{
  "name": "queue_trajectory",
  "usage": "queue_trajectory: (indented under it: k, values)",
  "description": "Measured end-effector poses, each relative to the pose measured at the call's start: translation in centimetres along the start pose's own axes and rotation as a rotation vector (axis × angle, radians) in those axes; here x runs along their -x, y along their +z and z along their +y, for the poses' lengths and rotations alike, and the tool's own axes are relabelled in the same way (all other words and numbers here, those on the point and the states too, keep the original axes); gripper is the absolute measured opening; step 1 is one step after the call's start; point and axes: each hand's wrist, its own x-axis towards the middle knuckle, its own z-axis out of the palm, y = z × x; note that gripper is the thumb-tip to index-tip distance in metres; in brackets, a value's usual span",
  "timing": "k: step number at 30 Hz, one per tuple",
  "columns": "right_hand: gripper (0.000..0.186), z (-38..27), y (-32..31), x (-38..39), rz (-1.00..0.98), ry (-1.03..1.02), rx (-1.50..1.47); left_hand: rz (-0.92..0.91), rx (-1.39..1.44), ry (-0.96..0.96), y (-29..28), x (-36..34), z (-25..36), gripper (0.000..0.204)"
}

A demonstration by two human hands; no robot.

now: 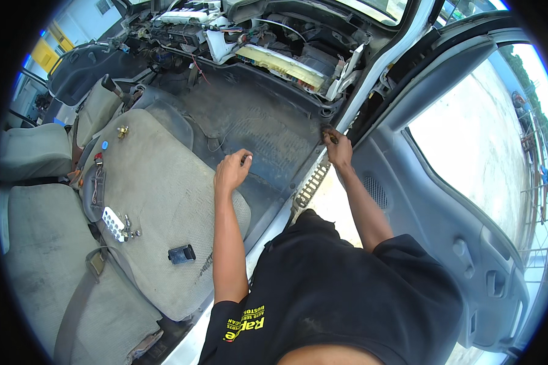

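An open grey door (432, 225) stands right of a beige seat (170, 182); a dark floor (256, 115) lies ahead. The left hand (230, 172) is by the seat's edge, fingers curled; whether its grip holds anything I cannot tell. A perforated white plate (112, 222) and a black box (181, 254) rest on the seat. The right hand's (341, 149) grip is closed around a small dark piece (333, 139) beside the floor's front corner.
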Motion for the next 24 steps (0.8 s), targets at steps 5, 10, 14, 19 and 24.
queue_trajectory:
  k: [5,10,14,19,24]
  values:
    - [0.035,-0.4,-0.8,-0.1,0.013,0.058,-0.073,-0.002,0.003,-0.024,0.3,0.0,-0.1,0.031]
    - [0.036,-0.4,-0.7,0.4,-0.001,-0.014,-0.084,-0.004,-0.009,0.0,0.3,0.0,-0.1,0.031]
    - [0.035,0.3,-0.3,0.6,-0.069,0.087,0.008,-0.022,-0.022,0.008,0.2,0.1,0.0,0.031]
    - [0.034,1.0,0.2,1.6,0.004,-0.011,-0.053,-0.02,-0.01,-0.001,0.1,0.3,0.0,0.031]
    - [0.033,2.6,0.0,1.7,-0.122,0.088,-0.052,-0.026,-0.004,-0.014,-0.1,0.2,0.0,0.032]
